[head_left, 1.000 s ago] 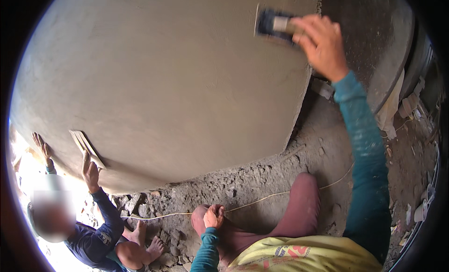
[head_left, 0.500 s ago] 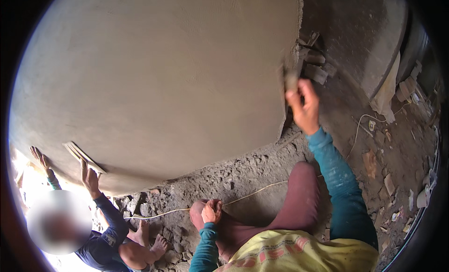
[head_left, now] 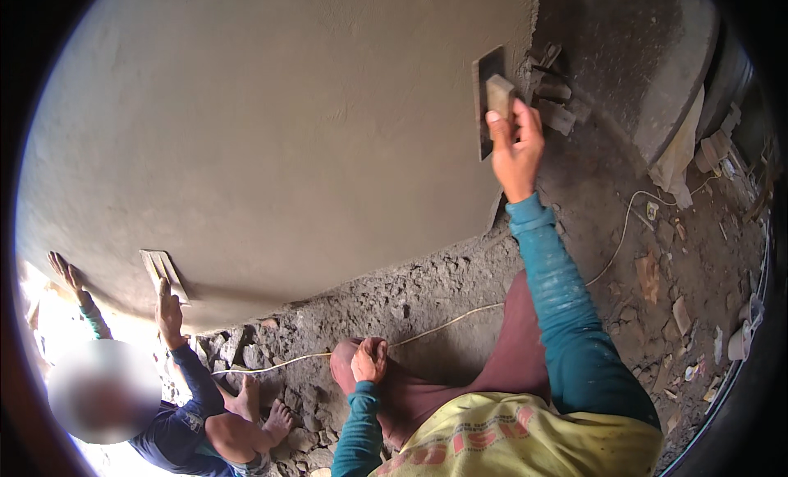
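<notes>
My right hand grips the wooden handle of a flat plastering trowel. The trowel's rectangular blade stands nearly upright at the right edge of a large grey plastered wall. A narrow gap shows along one side of the blade; whether it touches the plaster fully, I cannot tell. Curled into a loose fist, my left hand rests on my bent left knee, and nothing shows in it.
At the lower left a co-worker holds a float against the wall, other palm flat on it. Rubble lies along the wall's foot. A white cable crosses the ground. Broken blocks and a curved dark panel are at the right.
My right hand has moved the trowel up and slightly left, turning its blade flatter to the wall. The co-worker's float has shifted right and stands steeper. My left hand stays on the knee.
</notes>
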Demonstrator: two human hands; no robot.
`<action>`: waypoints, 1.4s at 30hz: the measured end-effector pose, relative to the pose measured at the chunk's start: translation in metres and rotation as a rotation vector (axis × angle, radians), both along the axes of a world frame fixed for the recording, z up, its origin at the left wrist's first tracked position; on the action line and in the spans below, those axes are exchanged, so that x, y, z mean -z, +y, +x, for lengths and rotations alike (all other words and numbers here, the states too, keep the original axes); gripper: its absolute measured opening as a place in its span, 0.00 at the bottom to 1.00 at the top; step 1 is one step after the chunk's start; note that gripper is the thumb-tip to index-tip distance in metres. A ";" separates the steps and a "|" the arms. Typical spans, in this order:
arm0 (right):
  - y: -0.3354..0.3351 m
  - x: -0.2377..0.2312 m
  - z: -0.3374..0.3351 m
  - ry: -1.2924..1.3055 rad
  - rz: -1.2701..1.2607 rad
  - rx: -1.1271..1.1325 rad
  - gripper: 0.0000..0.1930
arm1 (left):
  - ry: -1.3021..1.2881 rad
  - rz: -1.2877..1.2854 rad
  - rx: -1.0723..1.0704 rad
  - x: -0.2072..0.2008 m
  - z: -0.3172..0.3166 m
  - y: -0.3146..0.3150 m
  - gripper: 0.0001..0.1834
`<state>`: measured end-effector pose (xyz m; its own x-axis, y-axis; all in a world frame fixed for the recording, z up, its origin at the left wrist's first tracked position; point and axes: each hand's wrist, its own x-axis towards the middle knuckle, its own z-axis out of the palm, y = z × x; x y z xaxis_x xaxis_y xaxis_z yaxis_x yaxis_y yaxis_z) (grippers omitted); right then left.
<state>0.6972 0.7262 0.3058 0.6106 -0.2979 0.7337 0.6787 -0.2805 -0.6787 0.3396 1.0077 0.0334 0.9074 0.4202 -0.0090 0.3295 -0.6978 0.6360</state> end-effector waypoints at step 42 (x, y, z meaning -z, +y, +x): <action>0.065 0.094 -0.058 -0.088 -0.278 -0.204 0.17 | 0.079 -0.021 -0.066 -0.009 -0.010 0.017 0.23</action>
